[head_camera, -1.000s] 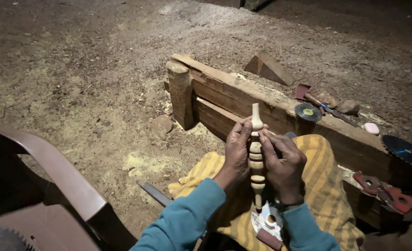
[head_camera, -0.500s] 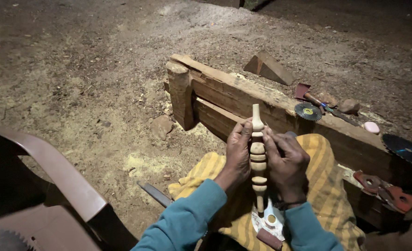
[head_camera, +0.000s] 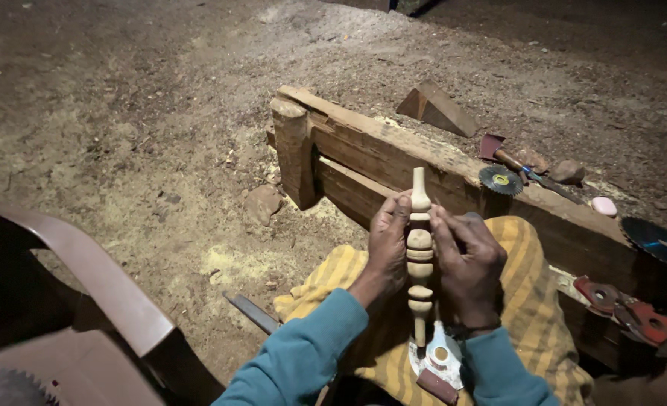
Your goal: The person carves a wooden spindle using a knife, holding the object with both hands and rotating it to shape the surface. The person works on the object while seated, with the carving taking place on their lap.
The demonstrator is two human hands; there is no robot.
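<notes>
A pale turned wooden spindle [head_camera: 420, 256] with rounded beads stands upright between my two hands over my lap. My left hand [head_camera: 387, 244] grips its left side, fingers wrapped around the middle. On the other side my right hand [head_camera: 467, 267] clasps the same piece, thumb near the top beads. The spindle's lower end rests near a small round metal disc [head_camera: 439, 355]. A yellow striped cloth [head_camera: 529, 301] covers my lap beneath. Both sleeves are teal.
A rough wooden beam frame [head_camera: 363, 154] lies ahead on sawdust-strewn dirt. On it sit a small toothed saw disc [head_camera: 500, 180], a hatchet-like tool [head_camera: 499, 150] and a larger blue blade [head_camera: 660, 242]. A wooden wedge [head_camera: 435, 109] lies beyond. A brown plastic chair [head_camera: 85, 301] is at left.
</notes>
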